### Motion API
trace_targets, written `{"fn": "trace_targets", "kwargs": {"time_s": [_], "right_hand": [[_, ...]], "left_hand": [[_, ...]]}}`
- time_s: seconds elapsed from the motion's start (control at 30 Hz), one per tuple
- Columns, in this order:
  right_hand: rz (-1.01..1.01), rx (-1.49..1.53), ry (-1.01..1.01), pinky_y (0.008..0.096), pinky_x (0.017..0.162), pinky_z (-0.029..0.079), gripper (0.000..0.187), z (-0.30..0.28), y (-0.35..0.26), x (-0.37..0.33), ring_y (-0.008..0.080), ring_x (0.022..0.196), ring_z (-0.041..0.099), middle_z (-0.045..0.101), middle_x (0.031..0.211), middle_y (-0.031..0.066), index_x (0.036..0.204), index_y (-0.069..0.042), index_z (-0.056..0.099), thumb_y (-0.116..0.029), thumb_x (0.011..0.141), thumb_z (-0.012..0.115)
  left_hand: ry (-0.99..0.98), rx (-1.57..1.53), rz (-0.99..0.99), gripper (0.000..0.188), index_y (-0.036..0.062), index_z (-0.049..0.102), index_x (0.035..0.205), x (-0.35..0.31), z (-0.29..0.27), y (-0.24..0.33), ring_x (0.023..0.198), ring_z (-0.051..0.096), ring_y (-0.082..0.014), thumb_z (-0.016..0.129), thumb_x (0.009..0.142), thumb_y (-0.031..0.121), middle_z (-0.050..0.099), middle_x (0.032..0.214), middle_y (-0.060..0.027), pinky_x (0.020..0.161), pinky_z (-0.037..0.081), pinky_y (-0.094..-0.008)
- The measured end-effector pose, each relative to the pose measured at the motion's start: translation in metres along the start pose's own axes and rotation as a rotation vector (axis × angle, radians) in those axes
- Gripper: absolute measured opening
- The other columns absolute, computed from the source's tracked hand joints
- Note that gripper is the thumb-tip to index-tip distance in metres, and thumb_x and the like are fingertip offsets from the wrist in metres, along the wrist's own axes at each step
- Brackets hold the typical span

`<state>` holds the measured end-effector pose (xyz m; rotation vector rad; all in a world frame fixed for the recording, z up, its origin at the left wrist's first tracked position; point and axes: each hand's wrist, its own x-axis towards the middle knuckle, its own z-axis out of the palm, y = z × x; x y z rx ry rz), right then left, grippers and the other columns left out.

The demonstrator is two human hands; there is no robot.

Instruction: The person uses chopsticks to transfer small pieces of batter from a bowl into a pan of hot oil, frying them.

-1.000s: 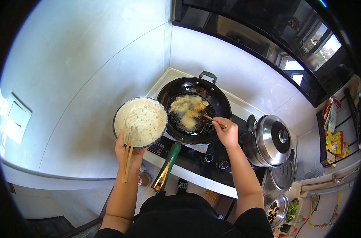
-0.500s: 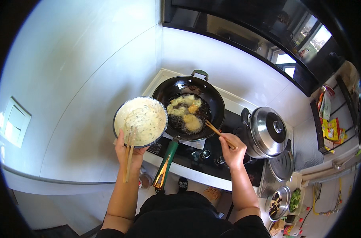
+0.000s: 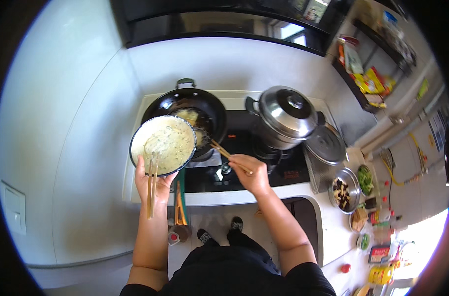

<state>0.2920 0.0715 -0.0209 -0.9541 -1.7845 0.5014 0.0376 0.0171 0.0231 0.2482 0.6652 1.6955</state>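
Observation:
My left hand [image 3: 162,191] is closed around the underside of a white bowl [image 3: 143,136] with a dark rim. Pale batter [image 3: 172,143] with green flecks fills it, and a pair of wooden chopsticks [image 3: 152,200] leans in it, hanging over the near rim. The bowl is in front of a black wok [image 3: 212,109] and hides its near left part. Inside the wok, yellow fritters [image 3: 189,116] lie in dark oil, partly covered from sight. My right hand [image 3: 251,173] grips another pair of chopsticks [image 3: 221,150], their tips at the wok's right side.
A lidded steel pot [image 3: 282,121] stands right of the wok on the black hob [image 3: 207,181]. Farther right are a grey lid [image 3: 325,144], a steel bowl [image 3: 353,186] of dark and pale pieces, and green vegetables [image 3: 365,180]. A wall rack [image 3: 350,81] holds packets. A wall borders the left.
The view has swung right, showing more counter. Relative to the wok, the bowl has moved right and now covers part of it. Both hands keep their holds.

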Motion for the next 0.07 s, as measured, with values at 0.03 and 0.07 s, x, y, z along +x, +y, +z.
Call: {"fn": "trace_targets", "kwargs": {"time_s": [0.03,0.07], "right_hand": [[0.008,0.015,0.033,0.0356,0.075,0.054,0.017,-0.006,-0.003,-0.005,0.0316,0.085,0.067,0.069,0.092,0.0168,0.093,-0.002,0.069,-0.002,0.076,0.071],[-0.009,0.006,0.073,0.0353,0.076,0.054,0.017,-0.016,-0.006,-0.007,0.0309,0.086,0.067,0.068,0.094,0.0172,0.094,-0.003,0.070,-0.003,0.077,0.070]], "left_hand": [[-0.001,-0.015,-0.005,0.058,0.0042,0.039,0.135,0.000,0.008,-0.010,0.108,0.060,-0.0341,0.045,0.094,0.045,0.053,0.127,-0.0189,0.072,0.060,-0.0480],[-0.002,-0.030,-0.010,0.061,0.0041,0.038,0.136,0.001,0.016,-0.021,0.106,0.061,-0.0352,0.048,0.092,0.047,0.053,0.128,-0.0204,0.067,0.061,-0.0497]]}}
